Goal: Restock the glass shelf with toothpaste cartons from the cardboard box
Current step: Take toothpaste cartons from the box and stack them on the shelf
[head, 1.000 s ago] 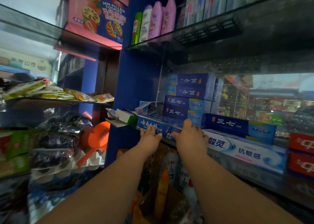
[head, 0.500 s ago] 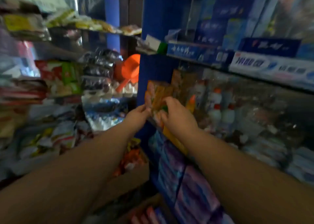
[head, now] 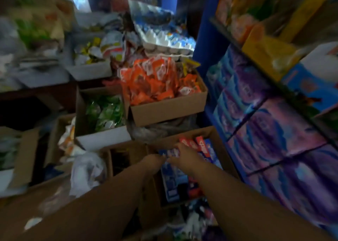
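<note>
Clearly the step in hand is fetching more stock: both arms reach down into the open brown cardboard box [head: 215, 140] on the floor, which stands just beside the blue shelf unit. The right hand [head: 184, 155] lies on top of the long blue-and-red toothpaste cartons [head: 201, 145] packed inside, fingers stretched forward and somewhat spread over them, not yet closed on any one as far as the blur allows. The left hand [head: 155, 160] is at the box's left edge, touching or nearly touching the cartons; its fingers are hidden, so I cannot tell their state. Next, I judge, a carton must be gripped, lifted free and carried up to the glass shelf, which is out of view. Counting: two hands, one toothpaste box; perhaps three red cartons and several blue ones, though the blur forbids an exact count.
</note>
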Motion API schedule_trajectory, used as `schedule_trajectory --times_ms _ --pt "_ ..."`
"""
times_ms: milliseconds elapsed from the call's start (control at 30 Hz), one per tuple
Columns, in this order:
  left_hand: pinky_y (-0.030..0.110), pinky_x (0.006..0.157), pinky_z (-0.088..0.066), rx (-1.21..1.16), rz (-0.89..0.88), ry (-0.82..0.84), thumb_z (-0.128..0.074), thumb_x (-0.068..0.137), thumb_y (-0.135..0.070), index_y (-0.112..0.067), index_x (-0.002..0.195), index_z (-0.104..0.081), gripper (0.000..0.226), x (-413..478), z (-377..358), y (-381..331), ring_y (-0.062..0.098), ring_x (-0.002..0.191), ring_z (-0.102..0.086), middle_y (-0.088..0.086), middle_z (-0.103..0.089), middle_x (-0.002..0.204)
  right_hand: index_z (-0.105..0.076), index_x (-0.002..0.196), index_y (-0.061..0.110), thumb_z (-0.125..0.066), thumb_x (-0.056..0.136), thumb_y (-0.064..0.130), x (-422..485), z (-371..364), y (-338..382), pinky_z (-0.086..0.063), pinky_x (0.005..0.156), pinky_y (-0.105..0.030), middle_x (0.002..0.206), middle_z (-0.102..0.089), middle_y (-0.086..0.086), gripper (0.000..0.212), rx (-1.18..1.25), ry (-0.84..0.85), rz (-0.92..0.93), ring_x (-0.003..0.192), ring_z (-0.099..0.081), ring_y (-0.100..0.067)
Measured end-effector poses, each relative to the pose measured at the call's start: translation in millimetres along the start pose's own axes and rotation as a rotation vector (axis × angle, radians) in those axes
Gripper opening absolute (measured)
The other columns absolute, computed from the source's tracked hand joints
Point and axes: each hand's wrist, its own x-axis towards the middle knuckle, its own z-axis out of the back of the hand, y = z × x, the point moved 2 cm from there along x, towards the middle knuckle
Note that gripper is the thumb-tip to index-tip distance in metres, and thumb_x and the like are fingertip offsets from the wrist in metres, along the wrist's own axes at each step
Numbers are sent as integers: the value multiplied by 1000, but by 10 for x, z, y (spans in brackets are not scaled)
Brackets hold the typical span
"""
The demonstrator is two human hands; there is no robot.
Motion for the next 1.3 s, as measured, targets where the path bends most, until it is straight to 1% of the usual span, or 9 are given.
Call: schedule_trajectory --times_ms 100,167,267,367,500,667,933,1133,1300 --pt "29 79 -53 -220 147 28 -45 100 -20 6 129 -52 40 62 -193 390 24 88 -61 23 -59 127 -30 145 16 -66 88 32 153 -463 -281 -48 96 -39 141 -46 -11 69 16 109 -117 121 -51 -29" --pt "29 74 -52 -389 221 46 -39 103 -19 8 132 -48 40 48 -299 518 28 92 -62 23 -60 122 -23 148 17 -66 87 36 235 -735 -470 -48 97 -45 142 -43 -11 77 -30 181 -204 121 -50 -31" --pt "42 98 -39 -597 336 69 -29 105 -24 4 141 -38 46 70 -383 671 38 131 -43 23 -44 144 -18 149 17 -65 88 35 285 -1007 -658 -49 94 -40 137 -44 -12 79 -97 273 -307 117 -52 -31" --pt "46 116 -24 -679 397 151 -26 105 -37 -5 148 -29 54 188 -465 891 35 141 -31 17 -33 153 -10 151 16 -68 86 32 300 -1162 -772 -48 96 -43 138 -46 -14 89 -147 245 -310 119 -52 -33" --pt "42 118 -13 -829 409 188 -21 104 -42 -10 149 -26 56 243 -474 982 28 145 -22 11 -30 155 -1 153 18 -64 89 31 317 -1250 -809 -44 98 -41 143 -43 -15 90 -168 118 -300 125 -49 -32" --pt "44 118 -12 -782 359 207 -22 104 -41 -12 151 -22 56 201 -461 991 26 144 -26 9 -35 153 -12 152 15 -46 98 18 329 -1208 -805 -44 102 -42 137 -48 -18 64 -176 35 -351 123 -50 -32" --pt "43 120 -4 -830 395 215 -18 102 -46 -19 154 -13 58 93 -489 939 24 148 -10 4 -22 159 -40 136 8 -62 90 28 231 -1059 -650 -48 97 -37 128 -54 -14 54 -173 161 -342 115 -54 -29" --pt "48 120 -10 -847 392 128 -29 102 -41 -13 151 -20 57 239 -440 1124 31 145 -20 7 -46 146 -12 149 7 -60 93 15 295 -1241 -716 -53 81 -21 138 -44 -20 75 133 -7 -444 124 -48 -35" --pt "36 106 -26 -851 338 78 -30 105 -30 -2 143 -35 48 79 -387 946 28 138 -35 13 -56 137 -28 140 13 -61 88 32 226 -1070 -597 -49 87 -40 128 -52 -16 65 32 -136 -405 114 -54 -34"
